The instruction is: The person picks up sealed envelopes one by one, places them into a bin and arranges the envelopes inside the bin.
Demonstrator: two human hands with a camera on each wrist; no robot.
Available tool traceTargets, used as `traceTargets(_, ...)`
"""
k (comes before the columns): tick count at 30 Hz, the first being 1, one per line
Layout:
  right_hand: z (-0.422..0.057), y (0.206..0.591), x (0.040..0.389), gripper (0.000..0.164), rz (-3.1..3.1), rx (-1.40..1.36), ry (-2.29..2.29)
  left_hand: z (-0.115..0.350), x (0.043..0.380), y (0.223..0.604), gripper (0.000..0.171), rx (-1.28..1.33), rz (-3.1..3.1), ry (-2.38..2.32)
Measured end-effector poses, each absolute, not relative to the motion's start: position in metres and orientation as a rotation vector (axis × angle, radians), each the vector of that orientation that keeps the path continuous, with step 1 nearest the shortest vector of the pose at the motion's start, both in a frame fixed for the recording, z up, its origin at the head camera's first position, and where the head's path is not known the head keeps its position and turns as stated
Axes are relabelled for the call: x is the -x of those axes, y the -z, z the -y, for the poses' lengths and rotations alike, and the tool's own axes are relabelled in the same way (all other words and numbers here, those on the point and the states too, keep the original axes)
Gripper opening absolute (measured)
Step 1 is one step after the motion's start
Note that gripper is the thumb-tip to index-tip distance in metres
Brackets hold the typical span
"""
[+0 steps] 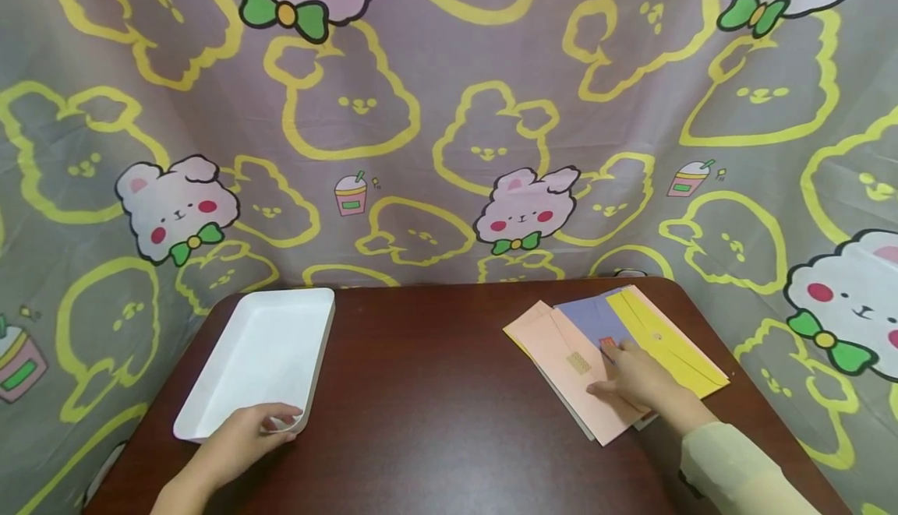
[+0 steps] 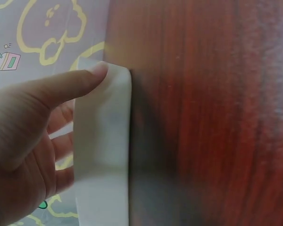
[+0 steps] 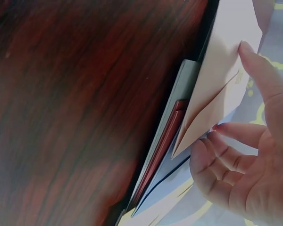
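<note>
One white tray (image 1: 263, 351): gripped at near right corner by left hand (image 1: 242, 437) | Pink envelope (image 1: 565, 379), overlapping blue envelope (image 1: 588, 319): touched by right hand (image 1: 640, 381); grasp cannot be told

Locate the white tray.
In the head view, the white tray lies on the brown table's left side, opposite the envelopes on the right.

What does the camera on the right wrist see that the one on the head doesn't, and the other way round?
Only the right wrist view shows dark red edges tucked in the pile, under the pink envelope. Only the head view shows the white tray and the left hand holding its near corner. Both show the right hand, that pink envelope and the brown table.
</note>
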State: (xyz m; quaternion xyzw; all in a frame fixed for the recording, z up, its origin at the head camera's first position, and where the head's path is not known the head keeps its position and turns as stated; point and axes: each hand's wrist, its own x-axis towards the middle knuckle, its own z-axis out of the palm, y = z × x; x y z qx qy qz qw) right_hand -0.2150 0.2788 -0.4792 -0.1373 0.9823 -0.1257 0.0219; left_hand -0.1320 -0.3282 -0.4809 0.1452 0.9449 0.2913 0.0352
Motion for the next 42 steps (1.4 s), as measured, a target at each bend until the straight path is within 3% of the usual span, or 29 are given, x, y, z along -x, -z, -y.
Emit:
traceTargets(13, -0.279, 0.481, 0.219, 0.089, -2.997, 0.370, 0.409, 0.324, 0.127, 0.490, 0.011, -0.475, -2.955, -0.987)
traceTargets(35, -0.280, 0.480, 0.217, 0.090, -2.979, 0.347, 0.480, 0.302, 0.120, 0.491, 0.013, -0.632, -3.015, -0.923)
traceTargets(42, -0.280, 0.479, 0.218, 0.096, -2.958, 0.301, 0.515, 0.291, 0.121, 0.493, 0.023, -0.858, -3.051, -0.890)
